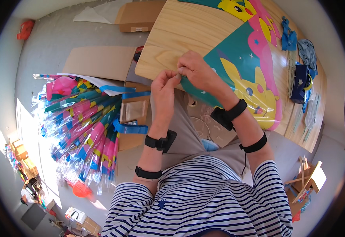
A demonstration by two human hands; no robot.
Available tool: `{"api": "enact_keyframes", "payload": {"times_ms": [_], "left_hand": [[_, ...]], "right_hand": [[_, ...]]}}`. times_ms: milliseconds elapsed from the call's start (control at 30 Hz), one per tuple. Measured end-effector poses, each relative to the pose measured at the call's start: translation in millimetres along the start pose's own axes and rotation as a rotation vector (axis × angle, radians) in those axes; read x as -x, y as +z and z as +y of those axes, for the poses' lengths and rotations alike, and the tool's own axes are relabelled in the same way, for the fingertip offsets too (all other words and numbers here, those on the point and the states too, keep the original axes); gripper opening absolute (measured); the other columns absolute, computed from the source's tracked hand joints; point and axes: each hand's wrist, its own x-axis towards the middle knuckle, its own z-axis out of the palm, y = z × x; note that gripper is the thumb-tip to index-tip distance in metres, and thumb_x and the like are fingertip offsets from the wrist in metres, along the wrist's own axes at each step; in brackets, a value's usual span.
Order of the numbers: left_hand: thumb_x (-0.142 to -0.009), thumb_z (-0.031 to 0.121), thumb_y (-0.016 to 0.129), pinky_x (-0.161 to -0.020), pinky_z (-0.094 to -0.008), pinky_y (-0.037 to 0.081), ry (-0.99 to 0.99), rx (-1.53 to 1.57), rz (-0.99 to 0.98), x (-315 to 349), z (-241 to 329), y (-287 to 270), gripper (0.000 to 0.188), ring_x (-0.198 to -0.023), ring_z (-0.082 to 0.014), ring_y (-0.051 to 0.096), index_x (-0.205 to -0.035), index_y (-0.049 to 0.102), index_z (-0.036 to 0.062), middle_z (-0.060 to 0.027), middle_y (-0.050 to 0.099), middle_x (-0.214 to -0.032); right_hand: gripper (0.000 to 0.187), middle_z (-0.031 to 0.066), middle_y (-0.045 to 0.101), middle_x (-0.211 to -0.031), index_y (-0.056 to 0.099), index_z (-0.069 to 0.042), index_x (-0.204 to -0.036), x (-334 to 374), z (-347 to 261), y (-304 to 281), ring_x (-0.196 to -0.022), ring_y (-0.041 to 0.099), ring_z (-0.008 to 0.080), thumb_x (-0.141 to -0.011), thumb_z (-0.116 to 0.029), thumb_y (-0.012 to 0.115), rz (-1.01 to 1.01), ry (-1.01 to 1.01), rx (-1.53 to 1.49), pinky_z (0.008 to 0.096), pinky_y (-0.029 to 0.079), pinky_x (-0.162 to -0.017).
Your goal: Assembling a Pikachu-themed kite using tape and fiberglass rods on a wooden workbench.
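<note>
A glossy teal and pink sheet (229, 53) printed with a yellow cartoon animal lies on the wooden table (160, 43), its near left part hanging over the edge above my lap. At the sheet's left corner my two hands meet. My left hand (164, 87) pinches there with thumb and forefinger. Pressed up against it, my right hand (198, 73) is closed on the same corner, its fingers curled. Anything small between the fingertips is hidden. A second, similar printed sheet (237, 12) lies at the table's far side.
To my left, a large fanned bundle of colourful film pieces in clear plastic (85, 118) rests near cardboard (97, 65) and blue straps (131, 128). Along the table's right side lie a dark blue box (300, 83), thin rods (291, 75) and grey cloth (307, 53). A person (28, 195) is far left.
</note>
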Motion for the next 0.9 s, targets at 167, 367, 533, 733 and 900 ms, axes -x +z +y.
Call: {"api": "enact_keyframes", "payload": {"times_ms": [167,367,533,733,900], "left_hand": [[-0.092,0.007,0.063,-0.074,-0.0233,0.045,-0.006,-0.020,-0.021,1,-1,-1,0.007,-0.076,-0.0090,0.056,-0.090,0.064,0.0011,0.0000,0.063,-0.082],[-0.093,0.009,0.062,-0.071,-0.0249,0.049,-0.019,0.012,-0.036,-7,-8,-6,0.008,-0.074,-0.0095,0.057,-0.089,0.063,0.0016,-0.0006,0.063,-0.082],[-0.093,0.009,0.061,-0.070,-0.0253,0.050,-0.035,-0.034,-0.076,-11,-2,-12,0.007,-0.074,-0.0097,0.058,-0.091,0.063,0.0024,-0.0013,0.063,-0.083],[-0.091,0.007,0.061,-0.070,-0.0255,0.050,-0.068,-0.049,-0.102,-5,17,-3,0.006,-0.075,-0.0111,0.060,-0.094,0.062,0.0017,-0.0031,0.064,-0.083],[-0.091,0.009,0.062,-0.074,-0.0276,0.052,-0.046,-0.020,-0.133,1,26,2,0.017,-0.078,-0.0132,0.062,-0.106,0.060,0.0013,-0.0053,0.066,-0.087]], "right_hand": [[0.010,0.0144,0.062,-0.082,0.059,-0.003,-0.074,1,-2,-2,-0.089,0.055,0.0362,-0.081,-0.010,0.061,-0.065,0.038,0.086,0.0471,0.042,-0.078],[0.009,0.0101,0.062,-0.084,0.064,-0.005,-0.088,11,-26,-8,-0.092,0.055,0.0329,-0.083,-0.013,0.064,0.368,-0.136,0.383,0.0436,0.043,-0.078],[0.029,0.0102,0.062,-0.081,0.067,-0.005,-0.108,74,-71,-13,-0.079,0.062,0.0281,-0.079,-0.012,0.067,0.106,-0.060,0.585,0.0382,0.048,-0.065],[0.038,0.0054,0.060,-0.069,0.061,-0.007,-0.114,106,-63,42,-0.056,0.063,0.0208,-0.077,-0.012,0.068,-0.094,0.178,0.919,0.0345,0.047,-0.050],[0.012,0.0034,0.062,-0.069,0.062,-0.011,-0.086,103,-63,31,-0.060,0.065,0.0176,-0.077,-0.016,0.069,-0.112,0.149,0.970,0.0318,0.048,-0.051]]}}
